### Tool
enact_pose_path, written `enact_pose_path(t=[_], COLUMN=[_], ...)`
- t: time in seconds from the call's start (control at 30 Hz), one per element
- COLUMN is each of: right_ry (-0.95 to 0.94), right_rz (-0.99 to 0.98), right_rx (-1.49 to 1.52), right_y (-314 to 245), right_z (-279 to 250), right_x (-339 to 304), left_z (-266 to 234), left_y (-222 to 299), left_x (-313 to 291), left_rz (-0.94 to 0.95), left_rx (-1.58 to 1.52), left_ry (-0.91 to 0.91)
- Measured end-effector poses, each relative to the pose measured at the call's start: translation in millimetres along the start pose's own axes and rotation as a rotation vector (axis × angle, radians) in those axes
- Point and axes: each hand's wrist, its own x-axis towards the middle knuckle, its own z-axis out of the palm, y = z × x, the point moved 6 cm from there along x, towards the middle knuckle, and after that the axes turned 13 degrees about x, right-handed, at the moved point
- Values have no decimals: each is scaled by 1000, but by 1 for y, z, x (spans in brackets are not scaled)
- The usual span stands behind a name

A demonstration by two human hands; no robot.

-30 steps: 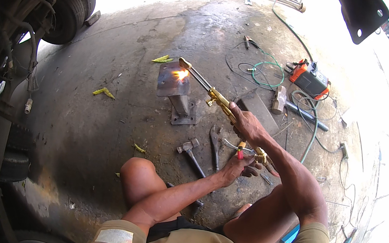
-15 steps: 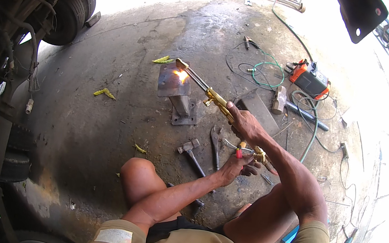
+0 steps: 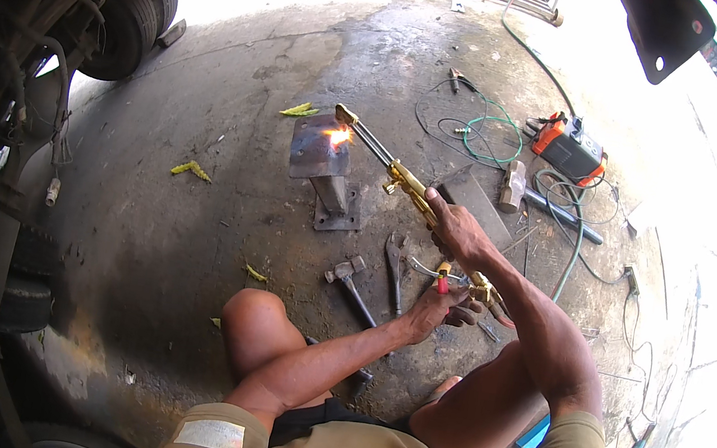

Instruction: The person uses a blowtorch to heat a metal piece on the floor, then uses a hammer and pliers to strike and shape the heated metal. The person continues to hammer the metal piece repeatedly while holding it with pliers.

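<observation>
A brass-bodied cutting torch lies slantwise ahead of me. My right hand is wrapped round its middle. Closed fingers of my left hand are at the torch's rear brass fittings, by a small red part that looks like a valve knob; the exact grip is partly hidden. Near the angled tip, bright orange flame and a glowing spot show on the upper plate of a metal stand. This plate sits tilted on a short post above a square base plate with holes.
A hammer and an adjustable wrench lie before my knees. To the right are a sledgehammer, a flat metal plate, an orange-and-black welding machine and looped cables. Vehicle wheels stand at left.
The torch tip has shifted slightly to the right and upward along the plate's edge, and the glowing spot has moved with it. Both hands keep their hold.
</observation>
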Motion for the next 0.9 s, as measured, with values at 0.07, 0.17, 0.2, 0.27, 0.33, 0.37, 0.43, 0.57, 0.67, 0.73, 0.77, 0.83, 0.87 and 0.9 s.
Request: enact_pose_path(t=[0.07,0.17,0.2,0.27,0.33,0.37,0.43,0.57,0.67,0.73,0.77,0.83,0.87,0.9], right_ry=[-4,-13,-9,-4,1,2,1,-15,-23,-29,-32,-34,-35,-28], right_rz=[10,9,6,-1,-7,-11,-10,3,10,8,7,9,11,7], right_rx=[18,-5,-15,-34,-17,-9,-8,12,14,1,-6,-11,-14,-17], right_y=[1,1,1,1,2,2,-1,2,3,2,1,-2,-3,-4], right_z=[1,0,-1,-2,-2,-1,-2,-1,-1,-1,-1,-2,-3,-3], right_x=[-1,-1,-2,-2,-2,-2,-4,-4,-4,-5,-7,-10,-11,-12], left_z=[0,-1,0,1,1,0,1,2,4,6,7,9,10,10], left_y=[-1,-7,-7,-8,-9,-10,-10,-10,-6,-3,-1,1,1,1], left_x=[1,3,4,5,5,5,5,4,3,1,0,0,-1,-1], left_rz=[-6,-24,-33,-39,-44,-46,-47,-45,-30,-24,-24,-22,-21,-19], left_rx=[-2,-11,-15,-4,2,1,-1,5,23,30,31,29,26,24], left_ry=[-2,-4,-6,-11,-15,-16,-20,-24,-39,-47,-49,-55,-60,-63])
